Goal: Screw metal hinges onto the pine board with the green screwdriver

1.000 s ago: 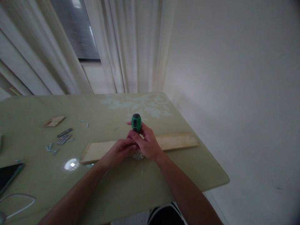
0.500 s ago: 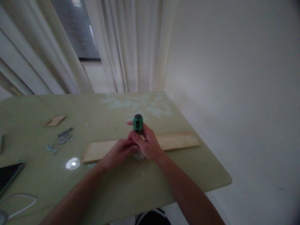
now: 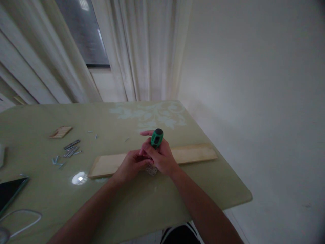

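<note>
A screwdriver (image 3: 157, 138) with a green and black handle is held by my right hand (image 3: 164, 156), its fingers closed round the lower handle. The handle leans to the right, and the tip is hidden behind my fingers. My left hand (image 3: 133, 164) is closed in a pinch close to the tip; what lies between its fingers cannot be made out. Under both hands, a long pale wooden board (image 3: 194, 153) lies flat across the table. A metal hinge (image 3: 151, 170) with holes shows at the board's near edge, partly covered by my hands.
On the table (image 3: 132, 210), several screws (image 3: 58, 161) and some metal strips (image 3: 71, 144) lie at the left, near a small wood piece (image 3: 61, 132). A dark tablet-like device (image 3: 11, 191) and a white cable (image 3: 27, 211) are at the near left. A wall (image 3: 266, 118) stands right.
The screwdriver handle has tipped to the right and sunk slightly, with my right hand turning along. My left hand stays by the hinge. The view has shifted a little.
</note>
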A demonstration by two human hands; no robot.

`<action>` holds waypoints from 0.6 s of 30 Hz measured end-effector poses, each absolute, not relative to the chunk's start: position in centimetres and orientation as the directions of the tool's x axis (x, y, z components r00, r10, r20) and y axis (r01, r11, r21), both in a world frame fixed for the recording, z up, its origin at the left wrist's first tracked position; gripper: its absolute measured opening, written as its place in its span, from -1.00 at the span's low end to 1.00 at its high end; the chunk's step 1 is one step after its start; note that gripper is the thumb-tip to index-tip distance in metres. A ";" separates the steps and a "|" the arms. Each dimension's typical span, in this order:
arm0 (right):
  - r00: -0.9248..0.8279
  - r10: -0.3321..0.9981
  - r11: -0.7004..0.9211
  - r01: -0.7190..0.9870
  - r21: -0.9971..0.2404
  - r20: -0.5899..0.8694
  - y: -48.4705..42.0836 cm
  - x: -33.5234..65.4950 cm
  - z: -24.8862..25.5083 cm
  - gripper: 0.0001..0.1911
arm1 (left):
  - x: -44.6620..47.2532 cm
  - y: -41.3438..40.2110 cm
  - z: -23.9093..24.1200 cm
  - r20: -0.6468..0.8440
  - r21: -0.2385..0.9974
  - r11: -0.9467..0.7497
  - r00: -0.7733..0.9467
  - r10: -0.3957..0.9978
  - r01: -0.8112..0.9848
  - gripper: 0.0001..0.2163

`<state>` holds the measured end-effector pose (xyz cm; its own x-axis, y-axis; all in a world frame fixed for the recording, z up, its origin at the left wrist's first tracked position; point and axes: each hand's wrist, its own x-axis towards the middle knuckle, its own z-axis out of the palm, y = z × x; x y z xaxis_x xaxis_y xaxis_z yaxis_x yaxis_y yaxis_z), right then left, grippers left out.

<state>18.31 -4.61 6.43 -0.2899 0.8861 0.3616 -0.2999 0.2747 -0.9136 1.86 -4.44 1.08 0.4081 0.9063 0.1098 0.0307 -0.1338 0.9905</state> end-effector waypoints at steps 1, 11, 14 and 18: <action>-0.284 0.890 0.267 -0.311 -0.912 0.357 -4.6 18.3 6.5 -0.55 | 1.7 -4.4 1.2 0.102 0.991 -0.131 0.430 0.897 0.036 -0.77; -0.200 0.892 0.316 -0.367 -0.875 0.406 -4.2 18.4 7.0 -0.56 | 0.3 -4.7 2.3 0.119 0.850 -0.352 0.507 0.854 0.393 -0.82; -0.189 0.892 0.316 -0.392 -0.864 0.412 -4.1 18.5 6.9 -0.59 | 0.2 -4.6 2.4 0.168 0.786 -0.464 0.582 0.796 0.409 -0.85; -0.148 0.901 0.312 -0.433 -0.846 0.408 -3.7 18.7 6.8 -0.61 | -0.1 -4.5 2.0 0.321 0.659 -0.652 0.643 0.695 0.376 -0.81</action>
